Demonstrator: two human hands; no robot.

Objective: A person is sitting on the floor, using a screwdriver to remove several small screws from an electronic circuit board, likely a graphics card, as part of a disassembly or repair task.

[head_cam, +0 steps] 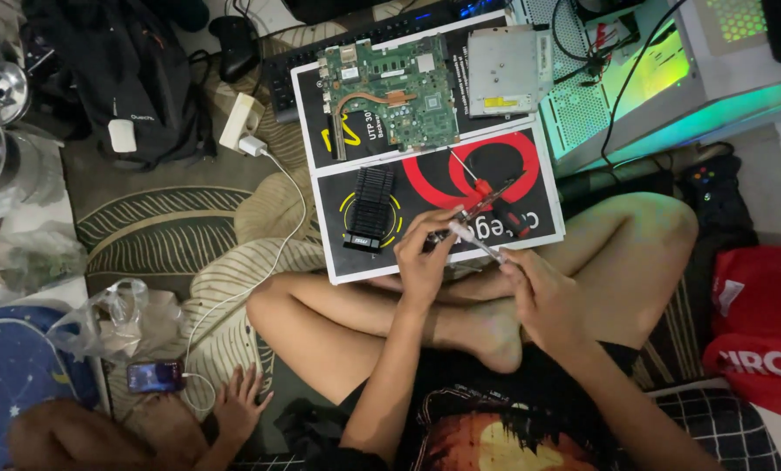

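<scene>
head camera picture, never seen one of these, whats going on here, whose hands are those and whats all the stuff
This one picture comes from a camera worn on a person's head, looking down. The person sits cross-legged on a patterned rug. Their left hand grips a small dark part, and their right hand holds a thin pale tool against it; what the part is I cannot tell.

In front of their knees lies a flat cardboard box used as a work surface. On it sit a green circuit board, a silver metal drive, a black finned heatsink and a red-handled screwdriver.

At lower left, another person's hand rests near a phone.
</scene>
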